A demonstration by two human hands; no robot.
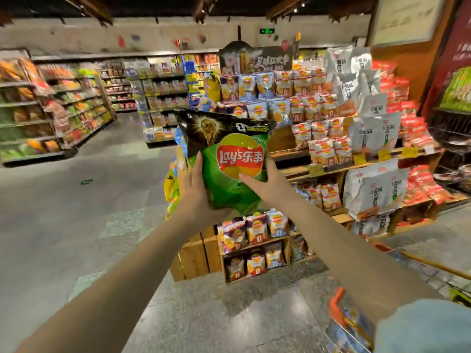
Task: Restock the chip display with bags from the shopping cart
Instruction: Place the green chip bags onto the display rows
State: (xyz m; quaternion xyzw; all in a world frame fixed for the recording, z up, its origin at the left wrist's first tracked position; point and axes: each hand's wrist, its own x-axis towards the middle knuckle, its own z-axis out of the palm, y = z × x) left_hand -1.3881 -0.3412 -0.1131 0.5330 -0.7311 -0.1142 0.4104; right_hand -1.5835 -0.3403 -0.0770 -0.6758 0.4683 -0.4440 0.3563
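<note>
I hold a green and black Lay's chip bag [230, 146] upright in front of me with both hands. My left hand [195, 186] grips its lower left edge and cups the bottom. My right hand [265, 179] holds its lower right side, thumb across the front. Behind the bag stands the tiered wooden chip display [336, 166], stacked with several rows of chip bags. The shopping cart [341, 317] with its orange handle sits at the lower right, partly hidden by my right arm and sleeve.
Long snack shelves [51, 108] line the left aisle and more shelving [163, 98] stands at the back. Grey tiled floor [76, 212] stretches to my left. A wire rack [451, 133] stands at the far right beside the display.
</note>
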